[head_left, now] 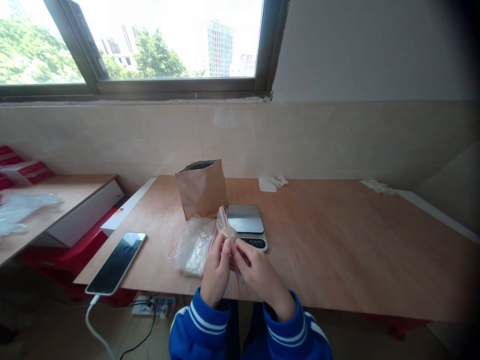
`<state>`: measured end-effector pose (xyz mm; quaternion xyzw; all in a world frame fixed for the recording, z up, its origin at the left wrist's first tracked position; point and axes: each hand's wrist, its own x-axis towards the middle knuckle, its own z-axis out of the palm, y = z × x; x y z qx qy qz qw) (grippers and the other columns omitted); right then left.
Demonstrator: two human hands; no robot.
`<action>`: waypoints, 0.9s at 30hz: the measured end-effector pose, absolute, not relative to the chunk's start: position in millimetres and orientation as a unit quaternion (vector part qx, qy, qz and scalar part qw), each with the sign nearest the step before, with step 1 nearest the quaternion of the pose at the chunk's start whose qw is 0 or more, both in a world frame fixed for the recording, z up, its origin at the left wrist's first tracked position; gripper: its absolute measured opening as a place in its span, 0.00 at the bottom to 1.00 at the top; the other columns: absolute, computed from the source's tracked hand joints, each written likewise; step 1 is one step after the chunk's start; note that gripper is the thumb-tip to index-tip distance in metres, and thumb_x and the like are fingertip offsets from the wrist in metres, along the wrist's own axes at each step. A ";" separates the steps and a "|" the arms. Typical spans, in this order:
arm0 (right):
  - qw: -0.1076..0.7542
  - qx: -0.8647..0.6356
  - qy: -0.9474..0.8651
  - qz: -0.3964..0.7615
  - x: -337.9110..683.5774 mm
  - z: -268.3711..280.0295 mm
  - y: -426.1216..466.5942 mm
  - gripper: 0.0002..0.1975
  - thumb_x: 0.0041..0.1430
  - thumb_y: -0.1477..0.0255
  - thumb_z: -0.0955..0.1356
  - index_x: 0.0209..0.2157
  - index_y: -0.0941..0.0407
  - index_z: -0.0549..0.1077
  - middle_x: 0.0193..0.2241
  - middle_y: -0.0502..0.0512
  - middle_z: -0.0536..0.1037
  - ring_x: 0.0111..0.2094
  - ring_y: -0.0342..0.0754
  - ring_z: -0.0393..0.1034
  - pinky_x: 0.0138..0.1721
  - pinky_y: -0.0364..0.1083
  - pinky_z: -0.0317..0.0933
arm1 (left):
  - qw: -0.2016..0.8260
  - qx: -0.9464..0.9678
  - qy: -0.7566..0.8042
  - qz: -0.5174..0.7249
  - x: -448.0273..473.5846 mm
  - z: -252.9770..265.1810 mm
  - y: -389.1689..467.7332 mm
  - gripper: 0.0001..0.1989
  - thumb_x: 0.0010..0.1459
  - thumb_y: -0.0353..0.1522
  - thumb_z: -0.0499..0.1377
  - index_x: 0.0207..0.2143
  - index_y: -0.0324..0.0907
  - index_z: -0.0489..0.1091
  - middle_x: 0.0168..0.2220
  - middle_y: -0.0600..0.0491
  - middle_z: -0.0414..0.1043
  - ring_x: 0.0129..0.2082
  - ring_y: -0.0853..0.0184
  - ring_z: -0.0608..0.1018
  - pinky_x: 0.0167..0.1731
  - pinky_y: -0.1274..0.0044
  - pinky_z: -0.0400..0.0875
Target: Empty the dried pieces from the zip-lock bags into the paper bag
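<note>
Between my two hands, above the table's front edge, is a small clear zip-lock bag [226, 226] with a red seal line. My left hand [216, 267] pinches its left side, and my right hand [255, 267] grips the right side with bent fingers. Part of the bag is hidden behind the fingers. Just left of my left hand lies a pile of clear plastic bags [191, 250]. A kitchen scale [245, 218] with a metal plate sits right behind my hands, its dark display partly covered. Behind the pile stands an open brown paper bag [202, 192].
A phone [116, 265] with a white charging cable [92, 315] lies at the left of the wooden table [337, 240]. Crumpled tissue [276, 182] is by the wall. A power strip [153, 306] is below the table's front edge. Another table [86, 186] stands at left.
</note>
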<state>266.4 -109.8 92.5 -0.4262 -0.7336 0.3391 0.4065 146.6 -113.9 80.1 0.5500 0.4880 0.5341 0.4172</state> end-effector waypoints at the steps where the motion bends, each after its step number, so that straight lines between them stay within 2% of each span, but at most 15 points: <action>1: 0.405 -0.414 -0.739 0.344 266.0 92.7 -109.9 0.14 0.65 0.67 0.57 0.25 0.54 0.62 0.24 0.50 0.69 0.25 0.44 0.65 0.26 0.41 0.56 | 0.422 0.546 0.490 0.533 145.0 80.2 -114.1 0.14 0.63 0.42 0.49 0.37 0.42 0.66 0.34 0.53 0.69 0.36 0.66 0.72 0.37 0.76 0.66; 8: 0.385 -0.389 -0.763 0.344 262.3 92.2 -112.7 0.11 0.66 0.71 0.56 0.36 0.53 0.67 0.36 0.55 0.74 0.36 0.48 0.69 0.37 0.44 0.62 | 0.402 0.557 0.497 0.531 138.9 76.9 -112.4 0.13 0.61 0.41 0.51 0.33 0.41 0.66 0.32 0.54 0.68 0.35 0.66 0.70 0.41 0.74 0.64; 12: 0.380 -0.415 -0.758 0.331 259.3 91.2 -114.2 0.12 0.65 0.71 0.56 0.29 0.54 0.64 0.28 0.52 0.72 0.30 0.46 0.68 0.31 0.43 0.60 | 0.411 0.518 0.500 0.559 137.6 74.5 -111.2 0.15 0.62 0.43 0.49 0.35 0.42 0.67 0.34 0.52 0.69 0.37 0.65 0.71 0.41 0.75 0.65; 17: 0.397 -0.439 -0.744 0.309 258.0 91.3 -114.3 0.12 0.63 0.71 0.58 0.26 0.54 0.62 0.22 0.49 0.70 0.24 0.44 0.65 0.26 0.42 0.55 | 0.409 0.541 0.498 0.540 136.3 81.5 -115.5 0.16 0.62 0.43 0.48 0.29 0.42 0.63 0.27 0.56 0.64 0.30 0.69 0.68 0.34 0.77 0.64; 23: 0.392 -0.425 -0.749 0.323 258.2 92.8 -114.4 0.10 0.61 0.70 0.60 0.30 0.55 0.69 0.22 0.49 0.72 0.23 0.43 0.65 0.25 0.41 0.54 | 0.395 0.612 0.489 0.481 131.9 94.3 -120.8 0.14 0.62 0.41 0.50 0.29 0.41 0.63 0.25 0.57 0.64 0.27 0.70 0.68 0.29 0.79 0.63; 27: 0.394 -0.453 -0.746 0.288 261.7 92.7 -114.0 0.11 0.56 0.72 0.62 0.20 0.55 0.64 0.17 0.46 0.66 0.20 0.41 0.59 0.23 0.41 0.50 | 0.418 0.627 0.483 0.445 126.2 95.4 -122.2 0.15 0.62 0.41 0.50 0.28 0.41 0.64 0.23 0.56 0.66 0.22 0.71 0.70 0.25 0.79 0.64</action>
